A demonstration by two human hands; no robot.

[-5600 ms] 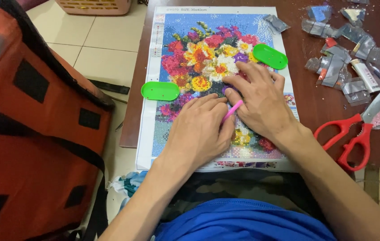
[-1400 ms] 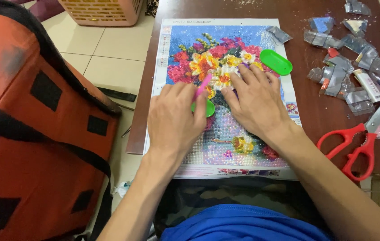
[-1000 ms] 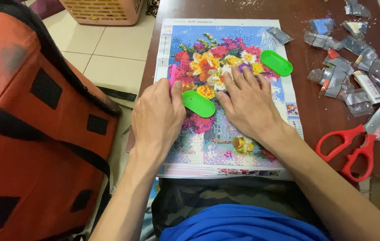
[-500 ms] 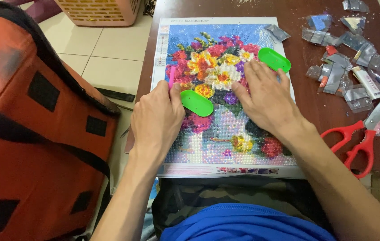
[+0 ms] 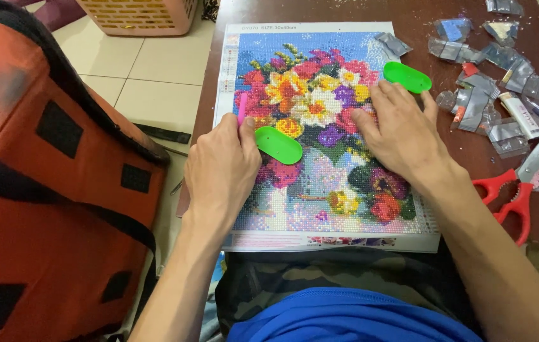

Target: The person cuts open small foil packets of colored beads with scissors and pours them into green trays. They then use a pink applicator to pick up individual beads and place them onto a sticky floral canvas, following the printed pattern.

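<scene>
A flower bead-mosaic canvas (image 5: pixel 320 190) lies on a dark wooden table (image 5: pixel 472 145). My left hand (image 5: pixel 222 168) rests on the canvas's left edge and holds a thin pink pen (image 5: pixel 241 107) upright between its fingers. One green oval tray (image 5: pixel 278 145) lies on the canvas just right of that hand. My right hand (image 5: pixel 402 133) lies flat, fingers spread, on the canvas's right half. Its fingertips reach close to a second green oval tray (image 5: pixel 407 76) at the upper right edge.
Several small clear bead bags (image 5: pixel 485 88) lie scattered on the table's right side. Red-handled scissors (image 5: pixel 513 190) lie near my right forearm. A large orange and black bag (image 5: pixel 48 190) fills the left. A pink basket (image 5: pixel 136 14) stands on the tiled floor.
My left hand slid left from the canvas's middle to its left edge with the pen. The nearer green tray now lies uncovered. My right hand shifted a little right.
</scene>
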